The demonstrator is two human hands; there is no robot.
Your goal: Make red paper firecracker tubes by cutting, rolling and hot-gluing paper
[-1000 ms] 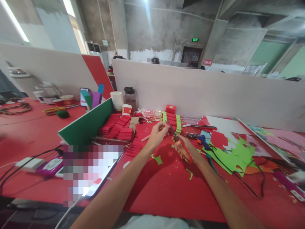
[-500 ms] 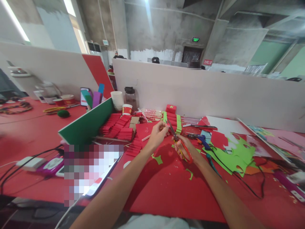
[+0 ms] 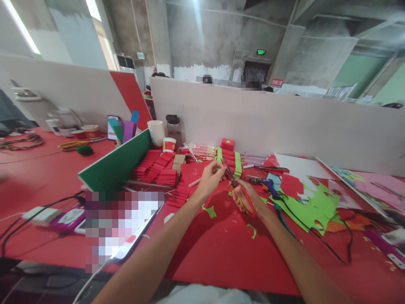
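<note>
My right hand (image 3: 245, 194) is wrapped round the handles of a pair of scissors (image 3: 249, 207), red-orange and yellow. Their blades (image 3: 230, 172) point up and away, slightly parted. Just left of the blades, my left hand (image 3: 211, 177) is closed in a pinch. Something tiny and pinkish shows at its fingertips, too small to name. Beneath both hands is the red tabletop (image 3: 234, 253), where a green paper scrap (image 3: 210, 211) and a thin curved green scrap (image 3: 252, 231) lie. Beyond the hands stand red rolls banded with green strips (image 3: 238, 162).
Stacked red folded pieces (image 3: 158, 166) lie left, beside a green board (image 3: 117, 162). A lit tablet-like screen (image 3: 133, 228) is at front left. On the right are a blue glue gun (image 3: 272, 188) with its cord and cut green paper (image 3: 311, 207). A white partition (image 3: 284, 122) stands behind.
Both hands and the scissors stay almost in the same place. The whole view has shifted very slightly; nothing was taken up or let go.
</note>
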